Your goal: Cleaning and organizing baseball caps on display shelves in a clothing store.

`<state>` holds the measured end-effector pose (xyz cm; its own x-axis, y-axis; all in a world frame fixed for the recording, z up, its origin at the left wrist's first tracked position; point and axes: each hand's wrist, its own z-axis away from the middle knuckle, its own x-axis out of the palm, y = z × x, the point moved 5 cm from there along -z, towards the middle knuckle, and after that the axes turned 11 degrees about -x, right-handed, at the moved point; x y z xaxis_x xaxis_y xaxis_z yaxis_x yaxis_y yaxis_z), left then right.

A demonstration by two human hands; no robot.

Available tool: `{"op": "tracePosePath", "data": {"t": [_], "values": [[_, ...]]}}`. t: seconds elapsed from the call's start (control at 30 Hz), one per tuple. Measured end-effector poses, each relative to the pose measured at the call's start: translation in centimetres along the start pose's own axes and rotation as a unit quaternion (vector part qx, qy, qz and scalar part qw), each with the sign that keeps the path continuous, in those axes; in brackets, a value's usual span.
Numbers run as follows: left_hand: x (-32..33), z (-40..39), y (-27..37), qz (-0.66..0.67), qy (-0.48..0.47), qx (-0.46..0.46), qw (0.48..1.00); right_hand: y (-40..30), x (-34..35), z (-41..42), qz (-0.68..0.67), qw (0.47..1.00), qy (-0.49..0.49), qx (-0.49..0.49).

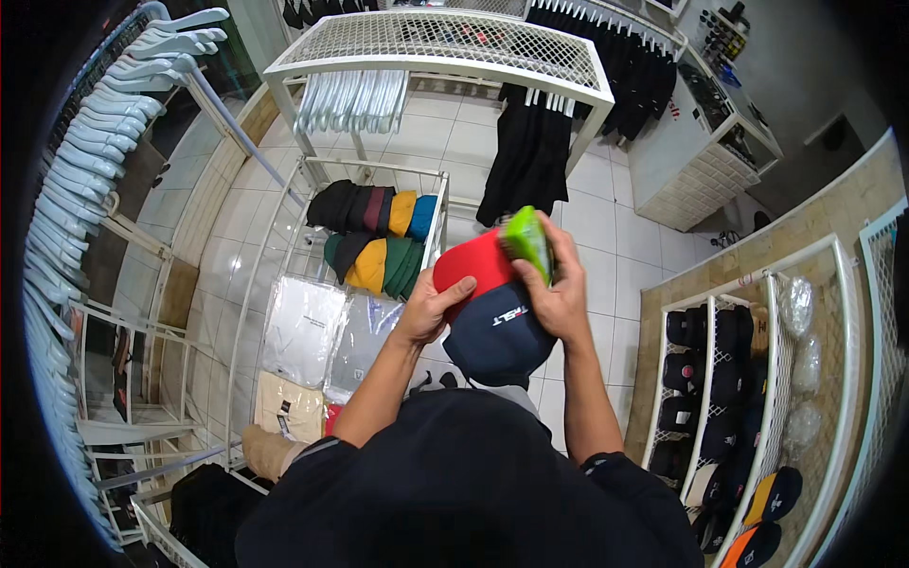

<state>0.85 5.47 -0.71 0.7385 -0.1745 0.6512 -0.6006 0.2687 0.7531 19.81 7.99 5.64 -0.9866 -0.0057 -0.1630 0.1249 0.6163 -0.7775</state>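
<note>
A baseball cap (490,344) with a navy crown and a red brim is in front of my chest, its crown towards me. White and red lettering marks the front panel. My left hand (430,304) grips the left edge of the brim, thumb on top. In my right hand (559,287) is a bright green brush (527,238), held between thumb and fingers at the brim's right side. Its short bristles face the brim, but blur hides whether they touch it. My right palm is close to the crown.
Stacked caps (373,259) and bagged garments (305,323) fill a low white rack at left. A mesh-topped rack (440,64) with hangers and black clothing stands ahead. White shelves (770,397) holding caps are at right, and hangers (92,170) line the far left.
</note>
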Motion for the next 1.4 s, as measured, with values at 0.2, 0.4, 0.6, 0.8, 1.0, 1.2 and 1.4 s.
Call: {"op": "tracePosePath", "data": {"t": [0.2, 0.4, 0.6, 0.8, 1.0, 1.2, 1.4], "values": [[-1.8, 0.9, 0.5, 0.022, 0.014, -0.003, 1.0, 3.2, -2.0, 1.1, 0.077, 0.995, -0.062, 0.02], [-1.9, 0.9, 0.7, 0.032, -0.001, 0.005, 0.999, 2.8, -0.1, 1.3, -0.034, 0.997, -0.074, 0.002], [-1.5, -0.1, 1.5, -0.015, 0.023, 0.012, 1.0, 0.0, -0.9, -1.8, -0.087, 0.996, -0.003, 0.007], [-1.9, 1.2, 1.2, 0.032, 0.034, 0.015, 0.999, 2.8, -1.7, 0.5, 0.043, 0.988, -0.146, -0.015], [-1.3, 0.2, 0.4, 0.049, -0.01, -0.012, 0.999, 0.0, 1.9, -0.4, -0.017, 0.994, -0.108, -0.001], [-2.6, 0.8, 0.3, 0.03, 0.022, -0.03, 0.999, 1.5, -0.8, 0.0, 0.015, 0.996, -0.088, 0.014], [-2.7, 0.4, 0.9, 0.033, 0.026, -0.027, 0.999, 1.4, 1.0, 1.0, 0.096, 0.98, -0.17, -0.037]]}}
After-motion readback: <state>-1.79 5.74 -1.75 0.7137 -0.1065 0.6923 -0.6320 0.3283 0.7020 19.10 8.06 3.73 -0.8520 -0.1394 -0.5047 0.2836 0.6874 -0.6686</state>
